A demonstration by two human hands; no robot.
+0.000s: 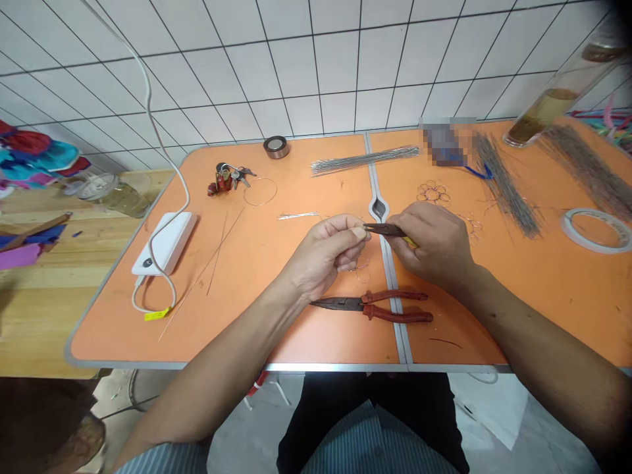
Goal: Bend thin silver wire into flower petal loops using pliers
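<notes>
My right hand (434, 240) is closed round the yellow handles of a small pair of pliers (384, 229), whose dark jaws point left. The jaw tips meet the fingertips of my left hand (336, 247), which is pinched shut on a thin wire. Part of a bent wire shape (363, 270) shows just below those fingers; the rest is hidden by the hand. Nearer the table's front edge, long-nose pliers (372, 305) with red handles lie across the table's seam, jaws to the left. Behind my right hand is a flower-shaped wire loop (433, 192).
A bundle of straight wires (365, 160) lies at the back, beside a tape roll (276, 147) and keys (236, 176). To the right are another wire bundle (508, 184), a white ring-shaped roll (597, 230) and a tall jar (543, 112). A white power bank (164, 243) with a cable lies left.
</notes>
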